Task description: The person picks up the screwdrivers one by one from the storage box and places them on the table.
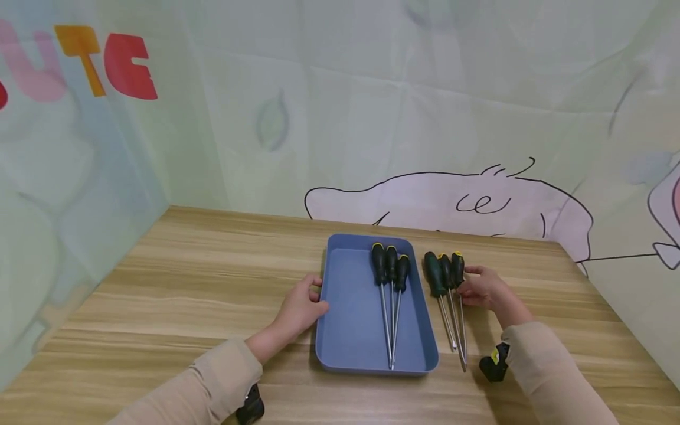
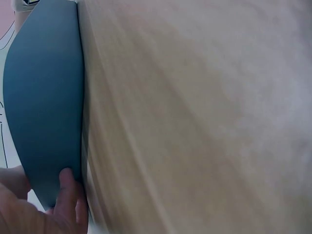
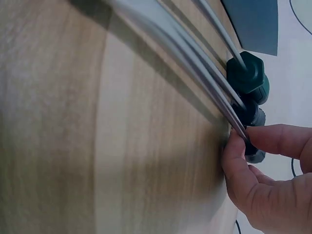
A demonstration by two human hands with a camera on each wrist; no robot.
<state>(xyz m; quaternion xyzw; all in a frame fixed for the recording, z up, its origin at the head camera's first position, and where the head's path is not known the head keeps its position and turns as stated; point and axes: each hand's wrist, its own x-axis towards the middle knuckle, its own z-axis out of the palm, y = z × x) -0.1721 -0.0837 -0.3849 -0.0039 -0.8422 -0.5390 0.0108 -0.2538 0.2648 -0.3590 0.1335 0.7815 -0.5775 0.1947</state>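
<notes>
My left hand [image 1: 297, 308] grips the left wall of a blue tray [image 1: 347, 321], thumb over the rim and fingers against the outside, as the left wrist view also shows. Inside the tray, toward its right side, lie three black-handled screwdrivers [image 1: 378, 265] with their shafts converging toward the near end. Just right of the tray, three more lie on the table: a thicker green-handled screwdriver [image 1: 434, 276], a dark-handled screwdriver [image 1: 445, 273] and a black screwdriver [image 1: 458, 267]. With thumb and fingertips, my right hand [image 3: 265, 180] pinches that rightmost one where shaft meets handle.
The wood-grain table [image 1: 212, 277] runs back to a printed cloth backdrop [image 1: 361, 130]. A black wrist device [image 1: 495, 363] sits under the right sleeve, and another black device [image 1: 251, 407] is by the left sleeve.
</notes>
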